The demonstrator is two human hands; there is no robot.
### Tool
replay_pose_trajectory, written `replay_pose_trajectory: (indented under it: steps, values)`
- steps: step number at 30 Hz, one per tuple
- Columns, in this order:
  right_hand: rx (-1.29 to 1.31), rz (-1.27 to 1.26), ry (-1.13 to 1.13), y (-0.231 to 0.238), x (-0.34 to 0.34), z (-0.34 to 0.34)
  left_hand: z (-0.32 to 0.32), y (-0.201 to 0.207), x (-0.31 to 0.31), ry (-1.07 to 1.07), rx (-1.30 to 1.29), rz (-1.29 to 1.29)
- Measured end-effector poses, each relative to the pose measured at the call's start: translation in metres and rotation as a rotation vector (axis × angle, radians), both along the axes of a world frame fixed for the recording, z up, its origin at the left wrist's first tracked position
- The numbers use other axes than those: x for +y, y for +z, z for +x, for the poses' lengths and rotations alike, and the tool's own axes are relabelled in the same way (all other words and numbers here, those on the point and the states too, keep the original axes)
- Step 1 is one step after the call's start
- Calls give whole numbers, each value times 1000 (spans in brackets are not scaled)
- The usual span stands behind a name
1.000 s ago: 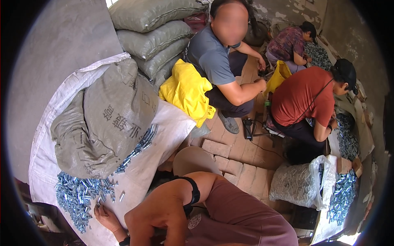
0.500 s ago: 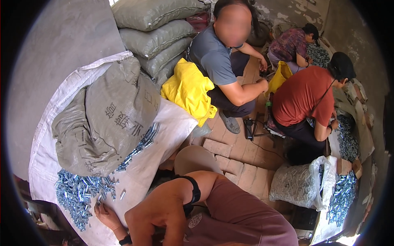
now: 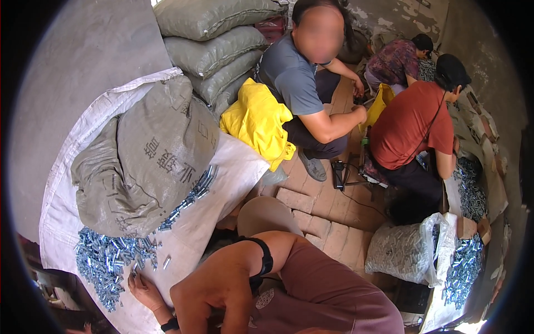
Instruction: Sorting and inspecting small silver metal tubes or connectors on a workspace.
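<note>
At the lower left my left hand [image 3: 146,292], with a dark wristband, rests at the near edge of a heap of small bluish metal tubes [image 3: 105,259]. Its fingertips are pinched at the heap, seemingly on one small tube. Large and close at the bottom is my right hand [image 3: 208,292], bent at the wrist below a black band [image 3: 264,256]. Its fingers curl downward and their tips are cut off, so what they hold is hidden. One loose tube [image 3: 167,261] lies on the white sheet [image 3: 186,245] beside the heap. A large grey woven sack [image 3: 161,145] slumps over that sheet.
Stacked full sacks [image 3: 222,53] stand behind a yellow bag [image 3: 256,122]. A person in grey [image 3: 289,72] squats there; two more, in red [image 3: 411,125] and patterned shirt [image 3: 392,61], work at the right. A clear plastic bag of tubes [image 3: 397,250] sits on the brick floor [image 3: 328,222].
The person in red has shifted, head higher and further left, arm nearer the metal pile. The person in the patterned shirt leans slightly differently. My hands have barely moved.
</note>
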State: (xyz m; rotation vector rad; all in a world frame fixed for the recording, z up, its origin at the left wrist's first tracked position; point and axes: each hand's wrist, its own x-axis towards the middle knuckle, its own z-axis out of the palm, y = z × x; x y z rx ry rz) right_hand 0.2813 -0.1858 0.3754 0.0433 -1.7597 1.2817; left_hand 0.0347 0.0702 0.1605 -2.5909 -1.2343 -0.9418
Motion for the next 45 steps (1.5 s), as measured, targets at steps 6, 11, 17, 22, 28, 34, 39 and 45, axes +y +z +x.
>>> replay_pose_trajectory:
  steps: [6, 11, 17, 22, 28, 34, 39, 45]
  values:
    - [-12, 8, -5, 0, 1, -1, 1, 1, 0, -3, 2, 6]
    - [-10, 4, 0, -1, 2, -3, 2, 1, -1, 2, -5, 23]
    - [-27, 18, -24, -1, 4, -4, 4, 5, -4, -10, -12, 18]
    - [-25, 16, -25, -1, 4, -5, 3, 3, -2, -29, 19, 59]
    - [-36, 14, -17, 0, 5, -5, 4, 5, -3, -16, 1, 43]
    - [-44, 13, -25, -1, 4, -5, 5, 5, -6, -4, 14, 44]
    - [-53, 22, -44, 2, 5, -6, 3, 1, -4, 5, 17, 32]
    - [-66, 113, 62, 10, 6, -6, -3, -2, 4, -20, 19, 46]
